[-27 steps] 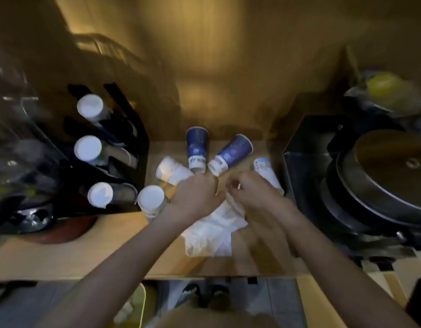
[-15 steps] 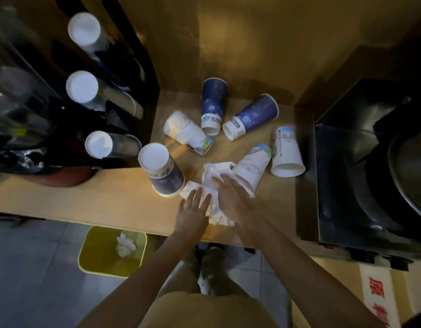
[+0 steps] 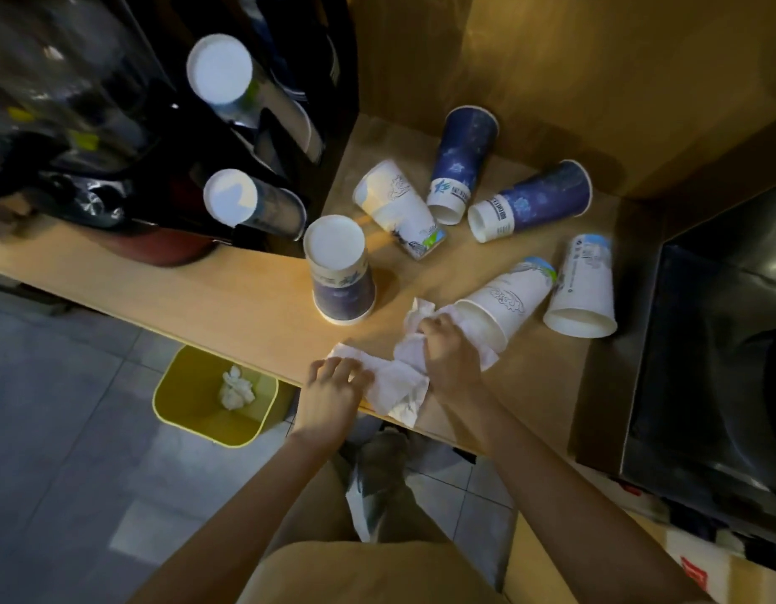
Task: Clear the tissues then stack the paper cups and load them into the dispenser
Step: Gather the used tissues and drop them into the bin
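White tissues (image 3: pixel 397 385) are gripped by the right hand (image 3: pixel 449 361) and pinched by the left hand (image 3: pixel 333 388) on the counter (image 3: pixel 229 298).

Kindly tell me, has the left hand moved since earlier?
Yes: the left hand drew back from the blue cups onto the tissue at the table edge.

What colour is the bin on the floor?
The bin is yellow, clearest in the head view.

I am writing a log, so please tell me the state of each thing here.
Tissues, crumpled on the counter.
Left hand, gripping tissues.
Right hand, gripping tissues.
Purple cup, standing upside down.
Five other cups, lying on their sides.
Bin, open, tissue wad inside.
Dispenser, holding cup stacks.
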### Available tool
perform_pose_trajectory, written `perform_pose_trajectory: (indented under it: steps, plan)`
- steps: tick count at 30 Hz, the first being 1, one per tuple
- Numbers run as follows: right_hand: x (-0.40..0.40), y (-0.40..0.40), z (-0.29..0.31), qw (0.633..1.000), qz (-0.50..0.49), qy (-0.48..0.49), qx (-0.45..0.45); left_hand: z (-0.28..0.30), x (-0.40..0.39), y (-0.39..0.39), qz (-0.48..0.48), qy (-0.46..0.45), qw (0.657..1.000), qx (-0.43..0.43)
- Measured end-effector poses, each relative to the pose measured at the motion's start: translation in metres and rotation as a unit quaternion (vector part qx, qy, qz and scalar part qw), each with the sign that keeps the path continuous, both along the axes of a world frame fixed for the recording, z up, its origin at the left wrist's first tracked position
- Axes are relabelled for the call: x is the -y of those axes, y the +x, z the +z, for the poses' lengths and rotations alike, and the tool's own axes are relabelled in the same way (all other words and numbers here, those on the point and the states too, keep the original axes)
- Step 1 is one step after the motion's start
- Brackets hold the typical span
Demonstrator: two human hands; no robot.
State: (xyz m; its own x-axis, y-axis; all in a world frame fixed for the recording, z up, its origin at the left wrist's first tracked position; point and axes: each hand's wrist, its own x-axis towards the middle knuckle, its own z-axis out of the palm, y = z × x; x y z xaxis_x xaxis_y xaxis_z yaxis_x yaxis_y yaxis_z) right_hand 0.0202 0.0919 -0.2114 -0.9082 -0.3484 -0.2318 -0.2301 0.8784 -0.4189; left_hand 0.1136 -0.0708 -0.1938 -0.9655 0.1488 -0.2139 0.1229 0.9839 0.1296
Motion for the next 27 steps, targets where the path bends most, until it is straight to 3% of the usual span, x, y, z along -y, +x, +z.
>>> perform_pose_trajectory:
  steps: [2, 8, 14, 22, 25, 27]
  plan:
    - [0.007, 0.002, 0.004, 1.000, -0.008, 0.004, 0.001, 0.000, 0.009, 0.006, 0.043, 0.012, 0.999, -0.001]
    - [0.054, 0.034, 0.017, 0.987, -0.034, -0.155, 0.030, 0.009, 0.053, 0.034, 0.183, 0.112, 0.976, 0.030]
    - [0.134, 0.078, 0.026, 0.975, 0.028, -0.209, 0.073, 0.010, 0.129, 0.088, 0.348, 0.182, 0.919, 0.030]
    - [0.253, 0.145, -0.034, 0.969, -0.057, -0.211, 0.111, -0.041, 0.253, 0.160, 0.479, 0.219, 0.843, 0.109]
    - [0.283, 0.153, -0.075, 0.956, -0.090, -0.209, 0.187, -0.070, 0.286, 0.162, 0.492, 0.272, 0.814, 0.149]
    - [0.297, 0.154, -0.106, 0.928, -0.138, -0.217, 0.271, -0.092, 0.301, 0.158, 0.484, 0.257, 0.825, 0.138]
